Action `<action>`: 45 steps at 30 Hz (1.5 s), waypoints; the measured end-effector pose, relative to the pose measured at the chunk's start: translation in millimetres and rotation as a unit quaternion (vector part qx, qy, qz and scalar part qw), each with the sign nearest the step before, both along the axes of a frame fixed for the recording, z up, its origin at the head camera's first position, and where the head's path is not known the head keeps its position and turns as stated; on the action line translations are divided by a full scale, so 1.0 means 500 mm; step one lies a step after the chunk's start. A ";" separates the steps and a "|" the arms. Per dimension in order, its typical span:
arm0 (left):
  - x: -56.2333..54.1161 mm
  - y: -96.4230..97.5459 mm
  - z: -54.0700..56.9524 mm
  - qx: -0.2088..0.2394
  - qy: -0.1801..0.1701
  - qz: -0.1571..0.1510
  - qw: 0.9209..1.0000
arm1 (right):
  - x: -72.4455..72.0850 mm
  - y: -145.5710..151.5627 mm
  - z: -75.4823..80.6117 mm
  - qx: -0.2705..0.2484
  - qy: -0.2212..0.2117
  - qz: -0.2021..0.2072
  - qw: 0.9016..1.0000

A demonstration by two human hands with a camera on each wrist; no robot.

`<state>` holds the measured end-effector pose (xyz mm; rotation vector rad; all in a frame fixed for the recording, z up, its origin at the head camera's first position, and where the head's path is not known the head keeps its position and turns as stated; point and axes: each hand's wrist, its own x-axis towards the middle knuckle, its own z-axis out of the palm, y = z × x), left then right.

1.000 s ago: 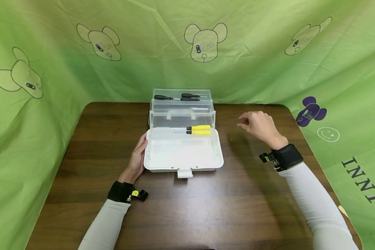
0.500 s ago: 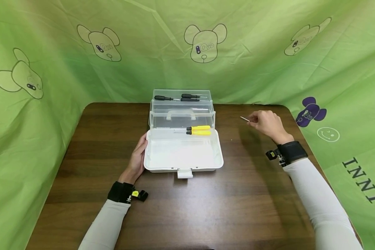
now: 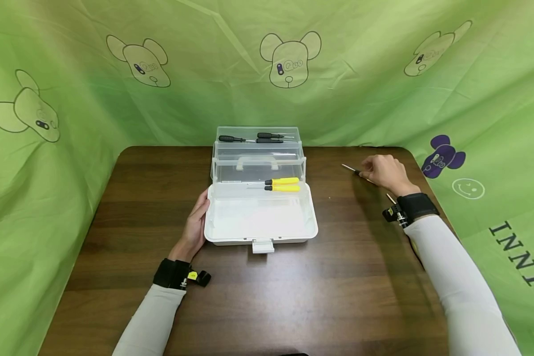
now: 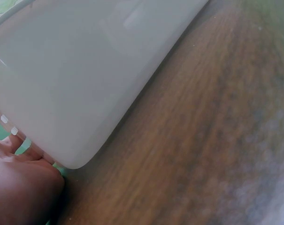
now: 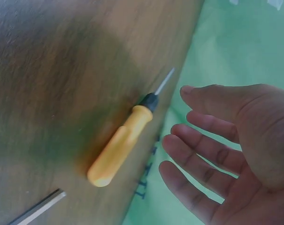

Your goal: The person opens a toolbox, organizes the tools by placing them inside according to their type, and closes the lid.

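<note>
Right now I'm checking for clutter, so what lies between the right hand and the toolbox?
In the head view, a screwdriver pokes out past the right hand; from its tip to the toolbox, the table is bare but for a tiny speck.

We see a dark brown wood-grain table (image 3: 133, 232) with rounded far corners. An open white plastic toolbox (image 3: 236, 242) with clear tiers stands on it, toward the far side. Near the right edge we find a yellow-and-black-handled screwdriver (image 5: 116, 152) and, beside it, a straight grey metal shaft (image 5: 37, 207), partly visible.
</note>
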<state>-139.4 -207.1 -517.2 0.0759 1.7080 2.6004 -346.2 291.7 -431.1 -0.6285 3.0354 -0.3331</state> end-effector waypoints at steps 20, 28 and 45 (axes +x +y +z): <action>0.002 -0.003 -0.007 -0.002 0.001 -0.002 1.000 | -0.017 0.020 -0.040 0.028 -0.037 -0.017 0.999; 0.003 -0.002 -0.003 -0.003 0.001 0.000 1.000 | -0.020 0.021 -0.050 0.035 -0.040 -0.008 0.999; 0.001 -0.002 -0.006 -0.003 0.002 0.001 1.000 | -0.019 0.025 -0.058 0.028 -0.041 -0.017 0.999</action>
